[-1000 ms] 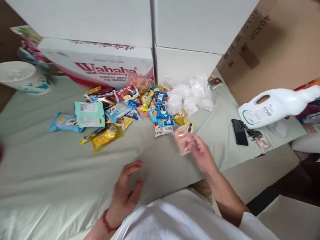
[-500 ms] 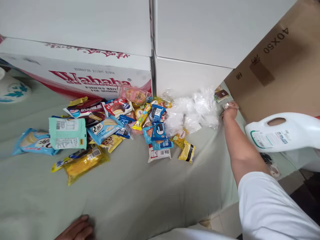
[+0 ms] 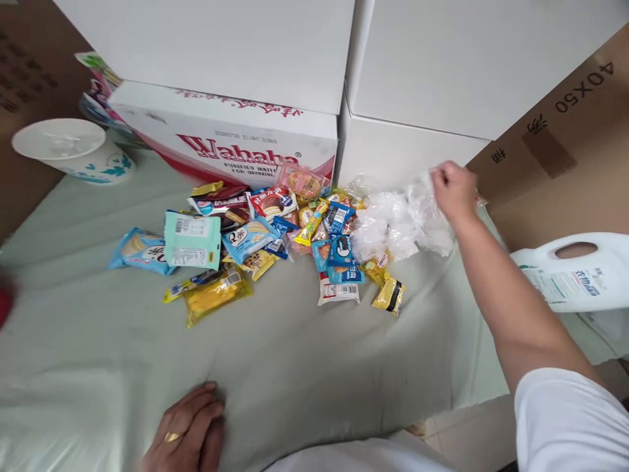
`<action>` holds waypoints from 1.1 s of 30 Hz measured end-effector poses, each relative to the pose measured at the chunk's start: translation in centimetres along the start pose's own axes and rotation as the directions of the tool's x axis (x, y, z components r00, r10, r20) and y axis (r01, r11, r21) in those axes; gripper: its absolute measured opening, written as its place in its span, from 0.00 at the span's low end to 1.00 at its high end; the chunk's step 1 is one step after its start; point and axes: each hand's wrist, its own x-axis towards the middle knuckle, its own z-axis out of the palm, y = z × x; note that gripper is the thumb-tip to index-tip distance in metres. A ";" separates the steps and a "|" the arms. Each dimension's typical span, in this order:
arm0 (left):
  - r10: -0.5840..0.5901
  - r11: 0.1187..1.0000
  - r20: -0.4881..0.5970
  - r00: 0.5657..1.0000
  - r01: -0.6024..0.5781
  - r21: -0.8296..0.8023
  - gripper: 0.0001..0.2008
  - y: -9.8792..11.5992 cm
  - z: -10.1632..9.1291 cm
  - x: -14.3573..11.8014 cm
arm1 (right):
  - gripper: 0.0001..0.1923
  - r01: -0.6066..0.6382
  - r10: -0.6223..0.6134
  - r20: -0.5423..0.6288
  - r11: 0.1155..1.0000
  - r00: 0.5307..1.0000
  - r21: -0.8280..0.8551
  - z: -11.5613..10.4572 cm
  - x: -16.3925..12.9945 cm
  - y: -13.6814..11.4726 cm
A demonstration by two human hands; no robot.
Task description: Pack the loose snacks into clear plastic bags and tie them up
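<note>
Crinkled clear plastic is what my right hand (image 3: 453,190) has reached: its grip is curled over the far right edge of the heap of clear plastic bags (image 3: 398,223), fingers bent down into the film, though I cannot tell whether they have pinched a bag or only rest on it. The heap lies just below and to the left of that hand, stretching leftward along the foot of the white boxes (image 3: 407,151) until it touches the pile of snack packets (image 3: 275,236). My right arm is plainly the nearer one; my left hand (image 3: 189,429) lies flat and released on the pale green sheet (image 3: 319,367) covering the surface, well apart from the bags, a ring on one finger. Beyond, a Wahaha carton (image 3: 226,141) backs the snacks, a white bowl (image 3: 73,147) sits far left, and a white jug (image 3: 577,272) lies beside my right forearm, under a brown cardboard box (image 3: 565,151).
</note>
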 end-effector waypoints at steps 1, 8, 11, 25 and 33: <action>0.006 1.000 -0.009 1.000 -0.006 0.003 0.07 0.3 -0.1 0.3 | 0.17 0.053 -0.052 0.070 0.999 0.996 -0.001 0.9 0.3 -2.5; -0.035 0.999 -0.038 0.999 0.033 -0.041 0.08 1.9 -0.7 1.0 | 0.09 -0.060 0.095 0.394 0.993 0.914 -0.101 6.5 1.3 -13.3; -0.100 0.981 -0.082 0.992 0.085 -0.176 0.08 2.2 -1.1 0.8 | 0.06 -0.007 0.012 0.358 1.000 0.934 -0.014 5.2 0.5 -13.8; -0.066 -0.076 0.648 0.758 0.644 -0.761 0.33 7.3 3.9 12.5 | 0.20 -0.437 -0.571 0.672 0.510 0.472 0.741 -2.2 -27.4 -18.2; -0.128 0.034 0.480 0.868 0.488 -0.872 0.26 7.0 5.6 10.0 | 0.15 -0.464 -0.328 0.635 0.468 0.699 0.752 -1.6 -32.4 -20.7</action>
